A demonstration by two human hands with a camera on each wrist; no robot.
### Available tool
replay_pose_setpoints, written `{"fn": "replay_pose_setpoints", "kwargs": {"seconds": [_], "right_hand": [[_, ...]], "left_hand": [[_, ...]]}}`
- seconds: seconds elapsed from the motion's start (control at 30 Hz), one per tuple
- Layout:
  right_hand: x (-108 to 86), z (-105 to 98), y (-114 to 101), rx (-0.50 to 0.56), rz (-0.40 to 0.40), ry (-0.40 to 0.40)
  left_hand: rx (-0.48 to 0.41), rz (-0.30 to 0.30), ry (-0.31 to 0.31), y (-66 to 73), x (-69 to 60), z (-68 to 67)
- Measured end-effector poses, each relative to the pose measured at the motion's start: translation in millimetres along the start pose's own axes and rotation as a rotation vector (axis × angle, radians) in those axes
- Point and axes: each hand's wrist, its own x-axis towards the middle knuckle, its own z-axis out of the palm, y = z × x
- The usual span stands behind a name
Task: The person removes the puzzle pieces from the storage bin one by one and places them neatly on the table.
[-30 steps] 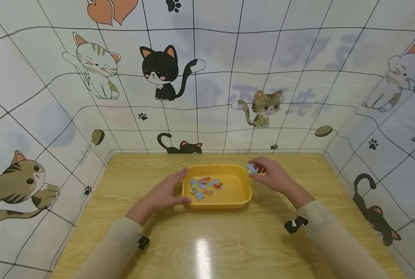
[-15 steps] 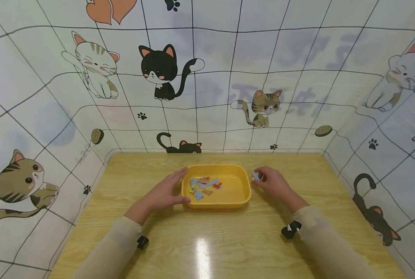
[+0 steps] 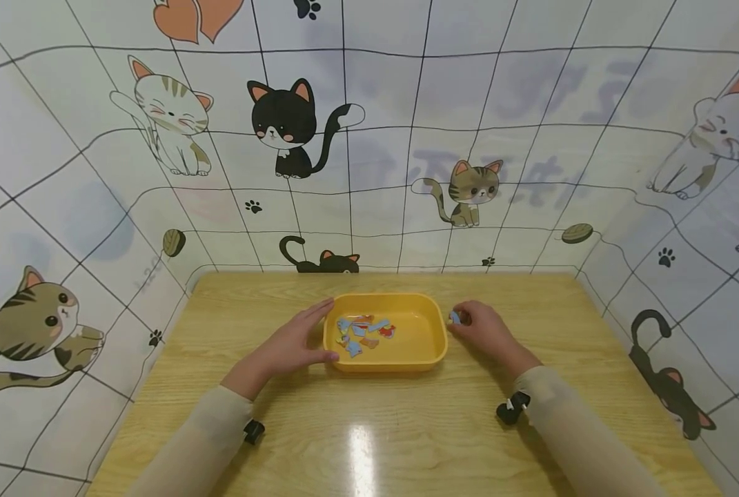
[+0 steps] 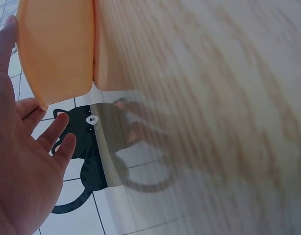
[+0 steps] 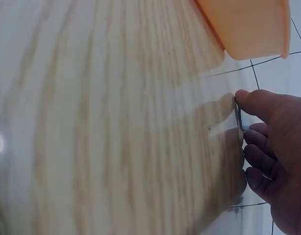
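Note:
A yellow plastic tray [image 3: 415, 364] sits in the middle of the table in the head view. Several flat printed puzzle pieces [image 3: 361, 330], blue, orange and red, lie in its left half. My left hand [image 3: 285, 345] rests against the tray's left end, thumb and fingers spread along it; the left wrist view shows some fingers free of the wall. Just right of the tray, my right hand [image 3: 488, 333] pinches a small light-blue puzzle piece [image 3: 454, 317] at the tabletop. In the right wrist view this piece [image 5: 239, 117] is edge-on between thumb and fingers, mostly hidden.
The wooden table [image 3: 294, 428] meets walls [image 3: 381, 207] covered in a cat-printed sheet at the back and both sides. A black wrist device [image 3: 513, 407] hangs at the right cuff, another device [image 3: 254, 432] at the left.
My right hand has moved down and slightly toward me from beside the tray's upper right corner, carrying the light-blue puzzle piece to the tabletop. The left hand and tray stay nearly still.

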Motion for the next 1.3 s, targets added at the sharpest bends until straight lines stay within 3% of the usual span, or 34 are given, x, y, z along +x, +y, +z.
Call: {"fn": "replay_pose_setpoints", "kwargs": {"seconds": [0.3, 0.53, 0.63, 0.83, 1.03, 1.3], "right_hand": [[-3.2, -7, -5, 0.033, 0.029, -0.007], [2.0, -20, -33, 0.091, -0.141, 0.125], [5.6, -23, -52, 0.119, -0.199, 0.132], [10.9, -19, -79, 0.093, -0.266, 0.071], [11.3, -13, -96, 0.036, -0.258, -0.004], [12.6, -5, -112, 0.064, -0.277, -0.074]], "left_hand": [[-0.003, -0.013, -0.006, -4.5, 1.8, 1.8], [-0.005, -0.011, -0.004, -3.0, 1.6, -0.5], [-0.003, -0.014, -0.006, -2.9, 1.1, -0.8], [-0.001, -0.007, -0.005, -1.9, 1.8, 0.0], [0.008, -0.006, -0.011, -2.0, 2.6, 1.0], [0.008, -0.016, -0.012, -2.5, 1.6, 0.3]]}}
